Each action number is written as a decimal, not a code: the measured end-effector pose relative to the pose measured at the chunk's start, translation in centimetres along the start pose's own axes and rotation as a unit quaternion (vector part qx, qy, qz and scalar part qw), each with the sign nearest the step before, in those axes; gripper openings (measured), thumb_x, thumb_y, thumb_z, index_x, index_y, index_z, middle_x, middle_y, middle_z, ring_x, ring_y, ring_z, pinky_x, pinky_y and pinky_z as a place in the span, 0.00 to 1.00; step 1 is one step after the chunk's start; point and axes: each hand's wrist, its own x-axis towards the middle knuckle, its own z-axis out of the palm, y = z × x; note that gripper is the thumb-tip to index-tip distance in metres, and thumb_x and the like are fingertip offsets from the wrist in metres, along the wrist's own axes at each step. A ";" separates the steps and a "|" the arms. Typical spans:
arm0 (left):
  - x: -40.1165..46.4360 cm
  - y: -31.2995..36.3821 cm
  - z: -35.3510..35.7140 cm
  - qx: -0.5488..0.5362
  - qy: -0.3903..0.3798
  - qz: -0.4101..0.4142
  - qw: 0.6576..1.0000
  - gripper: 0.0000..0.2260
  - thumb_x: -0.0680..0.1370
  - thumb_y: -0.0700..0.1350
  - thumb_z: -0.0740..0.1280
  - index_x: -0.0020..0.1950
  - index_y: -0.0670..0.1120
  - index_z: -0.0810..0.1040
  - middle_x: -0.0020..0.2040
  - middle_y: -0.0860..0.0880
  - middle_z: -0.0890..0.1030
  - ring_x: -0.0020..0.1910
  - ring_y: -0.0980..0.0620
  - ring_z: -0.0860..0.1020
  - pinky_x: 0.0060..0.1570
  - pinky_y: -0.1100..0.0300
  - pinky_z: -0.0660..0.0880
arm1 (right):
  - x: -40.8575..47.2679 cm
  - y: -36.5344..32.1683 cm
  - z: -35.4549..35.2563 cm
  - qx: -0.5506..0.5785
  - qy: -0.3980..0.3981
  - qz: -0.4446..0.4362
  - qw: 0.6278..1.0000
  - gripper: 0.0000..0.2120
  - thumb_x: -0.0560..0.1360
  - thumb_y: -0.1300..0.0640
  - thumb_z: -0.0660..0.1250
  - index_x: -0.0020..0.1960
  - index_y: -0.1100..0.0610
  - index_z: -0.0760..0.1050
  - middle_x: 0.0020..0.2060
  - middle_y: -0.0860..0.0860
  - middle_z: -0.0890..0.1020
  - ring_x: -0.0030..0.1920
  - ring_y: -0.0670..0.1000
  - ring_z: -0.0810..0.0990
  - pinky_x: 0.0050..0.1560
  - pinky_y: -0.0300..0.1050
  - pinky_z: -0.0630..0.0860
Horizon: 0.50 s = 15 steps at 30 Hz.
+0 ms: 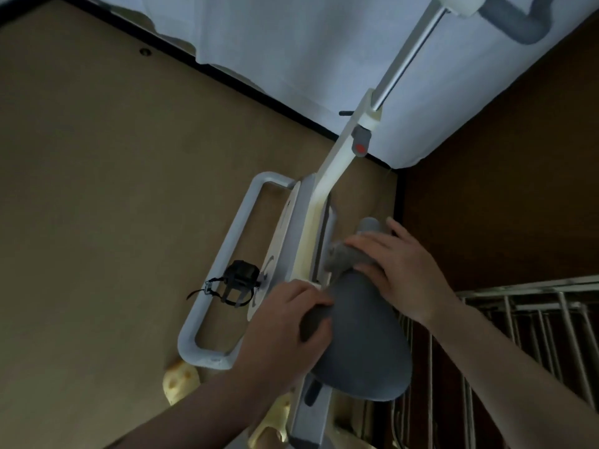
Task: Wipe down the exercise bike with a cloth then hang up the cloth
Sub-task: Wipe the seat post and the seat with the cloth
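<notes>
A white exercise bike (334,163) stands below me, with a grey saddle (366,338) near the bottom centre. My left hand (285,322) grips the saddle's left edge, with the thumb lying on top. My right hand (398,257) lies with straight fingers on a grey cloth (343,254), pressing it onto the frame at the saddle's front tip. Part of the cloth sticks out beyond my fingertips. The bike's grey handlebar (515,24) is at the top right, and a black pedal (240,280) with a strap sits on the left side.
A white floor stand (220,267) runs along the bike's left side on the tan floor. A wire drying rack (531,335) stands at the right, close to the saddle. White curtains (291,43) hang behind. Yellow slippers (180,380) lie near the stand.
</notes>
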 end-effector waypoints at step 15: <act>6.0 4.8 5.0 0.113 0.006 -0.048 0.992 0.19 0.75 0.49 0.66 0.65 0.53 0.70 0.60 0.54 0.71 0.58 0.54 0.70 0.53 0.57 0.72 | 3.8 6.0 -0.1 0.235 0.011 0.101 0.967 0.12 0.78 0.55 0.65 0.62 0.51 0.73 0.54 0.49 0.79 0.57 0.50 0.75 0.56 0.43 0.72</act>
